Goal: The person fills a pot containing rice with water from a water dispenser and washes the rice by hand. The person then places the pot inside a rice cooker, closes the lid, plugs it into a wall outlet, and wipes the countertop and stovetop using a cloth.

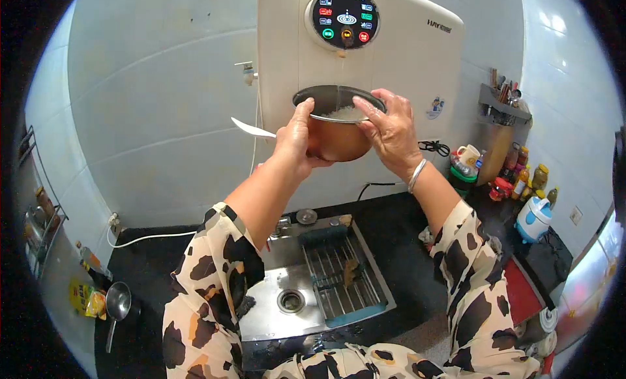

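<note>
A copper-coloured pot (339,139) with a dark inside is held up below the round display of a white water dispenser (411,53). White grains, like rice, lie in the pot, and a thin stream of water falls into it from the spout. My left hand (297,141) grips the pot's left side, thumb over the rim; a white spoon-like handle (251,128) sticks out beside it. My right hand (393,128) holds the right rim, its fingers bent over the edge.
Below is a steel sink (274,307) with a drying rack (349,281) over its right part. A metal ladle (118,304) lies at the left. Jars (540,177), a blue-white appliance (533,219) and a red board (521,291) are at the right.
</note>
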Demonstrator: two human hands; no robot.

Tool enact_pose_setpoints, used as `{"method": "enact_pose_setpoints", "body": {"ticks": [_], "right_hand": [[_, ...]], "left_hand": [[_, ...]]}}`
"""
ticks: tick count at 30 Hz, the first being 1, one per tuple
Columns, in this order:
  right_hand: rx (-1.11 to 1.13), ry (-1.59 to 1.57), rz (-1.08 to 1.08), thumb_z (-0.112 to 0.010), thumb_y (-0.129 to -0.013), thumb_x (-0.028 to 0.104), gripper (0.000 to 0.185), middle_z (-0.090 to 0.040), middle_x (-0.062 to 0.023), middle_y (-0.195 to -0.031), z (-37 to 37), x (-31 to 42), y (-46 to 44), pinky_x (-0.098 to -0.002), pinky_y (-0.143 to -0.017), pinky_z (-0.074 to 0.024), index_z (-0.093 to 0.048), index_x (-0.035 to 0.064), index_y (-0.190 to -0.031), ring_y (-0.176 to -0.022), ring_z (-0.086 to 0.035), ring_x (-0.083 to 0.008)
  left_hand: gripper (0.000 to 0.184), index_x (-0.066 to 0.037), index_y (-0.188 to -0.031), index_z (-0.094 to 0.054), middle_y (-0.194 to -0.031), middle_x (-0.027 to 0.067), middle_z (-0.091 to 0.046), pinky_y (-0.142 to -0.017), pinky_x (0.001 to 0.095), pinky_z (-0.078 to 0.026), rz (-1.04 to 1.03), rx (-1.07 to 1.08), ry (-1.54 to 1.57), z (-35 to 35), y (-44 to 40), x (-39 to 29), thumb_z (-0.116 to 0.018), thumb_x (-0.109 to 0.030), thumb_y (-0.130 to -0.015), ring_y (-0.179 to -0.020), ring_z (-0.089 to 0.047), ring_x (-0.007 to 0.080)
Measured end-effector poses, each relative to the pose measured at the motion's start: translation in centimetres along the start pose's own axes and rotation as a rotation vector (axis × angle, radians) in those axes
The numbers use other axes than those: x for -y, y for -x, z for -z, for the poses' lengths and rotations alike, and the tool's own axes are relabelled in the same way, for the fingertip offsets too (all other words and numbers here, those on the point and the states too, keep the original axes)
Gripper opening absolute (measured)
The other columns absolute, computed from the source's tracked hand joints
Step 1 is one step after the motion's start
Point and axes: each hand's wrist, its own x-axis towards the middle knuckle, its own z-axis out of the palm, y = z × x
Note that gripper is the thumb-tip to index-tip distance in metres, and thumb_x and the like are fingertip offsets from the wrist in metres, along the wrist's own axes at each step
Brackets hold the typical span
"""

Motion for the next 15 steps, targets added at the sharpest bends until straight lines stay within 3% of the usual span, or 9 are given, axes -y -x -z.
{"method": "enact_pose_setpoints", "body": {"ticks": [4,6,8,10,11,15], "right_hand": [[-0.156,-0.197,-0.181,-0.063,-0.079,0.015,0.040,-0.049,-0.0195,-0.113,2.0,2.3,3.8,-0.0435,-0.088,-0.0385,-0.054,0.0024,-0.116,-0.100,-0.048,-0.0350],[-0.089,-0.249,-0.251,-0.062,-0.075,0.008,0.036,-0.049,-0.0208,-0.111,3.5,3.7,9.0,-0.0437,-0.088,-0.0395,-0.054,-0.0012,-0.109,-0.099,-0.049,-0.0366],[0.079,-0.351,-0.314,-0.061,-0.073,0.005,0.034,-0.049,-0.0206,-0.109,4.8,5.8,14.6,-0.0435,-0.088,-0.0412,-0.053,-0.0004,-0.105,-0.099,-0.049,-0.0371],[0.317,-0.491,-0.507,-0.063,-0.072,0.005,0.034,-0.048,-0.0207,-0.107,2.9,8.9,18.8,-0.0422,-0.088,-0.0422,-0.054,-0.0003,-0.104,-0.100,-0.050,-0.0375],[0.389,-0.534,-0.563,-0.064,-0.072,0.006,0.034,-0.048,-0.0208,-0.107,3.4,9.8,22.0,-0.0415,-0.088,-0.0426,-0.054,-0.0001,-0.103,-0.100,-0.050,-0.0377],[0.577,-0.616,-0.643,-0.066,-0.071,0.006,0.035,-0.048,-0.0209,-0.107,7.7,11.8,30.2,-0.0396,-0.089,-0.0436,-0.055,0.0002,-0.104,-0.101,-0.050,-0.0371]], "left_hand": [[0.077,-0.003,-0.135,-0.034,-0.135,0.0221,-0.036,-0.090,0.0649,-0.038,0.005,-0.004,0.003,0.1,-0.2,0.1,-0.056,-0.055,-0.082,-0.121,-0.040,0.0445],[0.076,-0.004,-0.135,-0.034,-0.136,0.0215,-0.036,-0.090,0.0651,-0.038,-0.007,-0.054,0.003,-0.5,0.5,0.1,-0.055,-0.055,-0.082,-0.121,-0.040,0.0444],[0.072,-0.007,-0.135,-0.034,-0.136,0.0202,-0.037,-0.090,0.0646,-0.038,-0.041,-0.069,-0.003,-0.8,0.9,0.3,-0.054,-0.052,-0.083,-0.121,-0.040,0.0433],[0.070,-0.010,-0.136,-0.035,-0.139,0.0165,-0.036,-0.091,0.0648,-0.036,0.033,-0.068,-0.028,2.1,-2.8,-1.0,-0.049,-0.055,-0.083,-0.123,-0.040,0.0418],[0.070,-0.014,-0.137,-0.036,-0.141,0.0128,-0.036,-0.092,0.0650,-0.035,0.055,-0.062,-0.050,2.2,-3.0,-0.9,-0.043,-0.057,-0.082,-0.124,-0.039,0.0403],[0.068,-0.014,-0.136,-0.038,-0.142,0.0122,-0.035,-0.092,0.0647,-0.035,0.040,-0.041,-0.045,1.3,-0.9,-1.3,-0.042,-0.056,-0.082,-0.126,-0.038,0.0393]]}}
